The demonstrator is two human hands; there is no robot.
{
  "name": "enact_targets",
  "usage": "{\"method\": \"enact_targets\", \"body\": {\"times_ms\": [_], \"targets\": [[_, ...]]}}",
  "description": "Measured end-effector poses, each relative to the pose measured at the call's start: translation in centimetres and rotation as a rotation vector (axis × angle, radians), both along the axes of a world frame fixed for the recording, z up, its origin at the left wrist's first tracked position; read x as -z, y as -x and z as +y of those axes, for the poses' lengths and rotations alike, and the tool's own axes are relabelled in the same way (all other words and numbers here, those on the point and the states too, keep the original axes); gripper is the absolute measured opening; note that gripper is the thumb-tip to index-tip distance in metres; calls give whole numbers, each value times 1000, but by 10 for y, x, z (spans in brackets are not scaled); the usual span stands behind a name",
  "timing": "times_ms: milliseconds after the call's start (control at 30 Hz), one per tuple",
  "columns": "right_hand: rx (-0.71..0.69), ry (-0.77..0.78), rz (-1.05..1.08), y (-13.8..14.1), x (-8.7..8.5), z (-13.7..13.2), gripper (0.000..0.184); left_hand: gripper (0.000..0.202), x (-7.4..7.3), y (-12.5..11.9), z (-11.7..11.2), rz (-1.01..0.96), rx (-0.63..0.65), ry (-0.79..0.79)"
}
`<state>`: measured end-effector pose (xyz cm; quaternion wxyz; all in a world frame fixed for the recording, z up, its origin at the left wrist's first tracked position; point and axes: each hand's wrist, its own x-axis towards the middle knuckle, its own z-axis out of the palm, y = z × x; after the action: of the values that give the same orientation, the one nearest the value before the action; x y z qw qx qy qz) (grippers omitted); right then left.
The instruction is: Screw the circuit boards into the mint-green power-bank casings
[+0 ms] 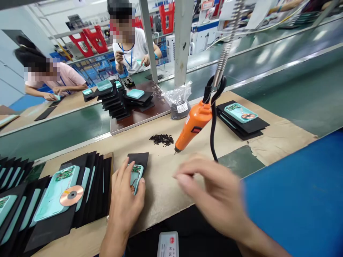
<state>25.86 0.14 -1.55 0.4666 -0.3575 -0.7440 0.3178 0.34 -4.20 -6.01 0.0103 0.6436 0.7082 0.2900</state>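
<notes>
My left hand (124, 200) lies over a small teal plastic case (139, 172), its fingers on the far left side and its thumb along the right edge. Green circuit board shows inside the case, but my hand hides much of it. Under the case is a black foam sheet (144, 157). My right hand (219, 194) hovers to the right, blurred, with thumb and index finger pinched together; what they hold, if anything, cannot be made out. An orange electric screwdriver (192, 125) hangs tip down beyond it, near a pile of tiny dark screws (162, 139).
Left of me stand rows of teal cases (53, 194) between black sheets, one with a copper coil (71, 195). A stack with a case (241, 112) lies at right. Behind the screws sits a plastic bag (180, 103). Two people work across the green conveyor (69, 121).
</notes>
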Motion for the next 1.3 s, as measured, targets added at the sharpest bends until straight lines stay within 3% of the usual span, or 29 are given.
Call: {"method": "enact_targets", "body": {"times_ms": [133, 200, 367, 433, 600, 700, 767, 867, 967, 1067, 1133, 1200, 1300], "targets": [[-10, 88, -396, 44, 43, 33, 24, 51, 17, 8, 5, 9, -28, -18], [27, 91, -588, 58, 57, 44, 22, 51, 22, 8, 6, 18, -27, -24], [72, 45, -743, 73, 58, 52, 12, 49, 27, 6, 4, 37, -21, -38], [73, 28, -758, 74, 56, 51, 16, 49, 27, 5, 4, 33, -25, -26], [85, 8, -704, 51, 47, 28, 20, 52, 22, 6, 1, 26, -38, 45], [69, 29, -460, 17, 38, -4, 20, 52, 20, 5, -1, 20, -54, 62], [59, 70, -329, -13, 41, -32, 23, 53, 18, 0, -2, 13, -61, 79], [117, 258, -363, -70, 77, -74, 21, 53, 14, -14, 0, 9, -39, 125], [293, 620, -507, -137, 150, -108, 32, 51, 12, -31, 6, 12, -20, 159], [433, 895, -791, -192, 226, -130, 68, 52, 13, -50, 12, -15, -2, 153], [521, 883, -852, -207, 262, -136, 98, 52, 14, -63, 13, -51, 31, 151], [552, 908, -759, -201, 277, -133, 106, 53, 14, -73, 11, -99, 69, 158], [451, 1035, -498, -162, 264, -112, 102, 63, 12, -74, 1, -172, 106, 203]]}}
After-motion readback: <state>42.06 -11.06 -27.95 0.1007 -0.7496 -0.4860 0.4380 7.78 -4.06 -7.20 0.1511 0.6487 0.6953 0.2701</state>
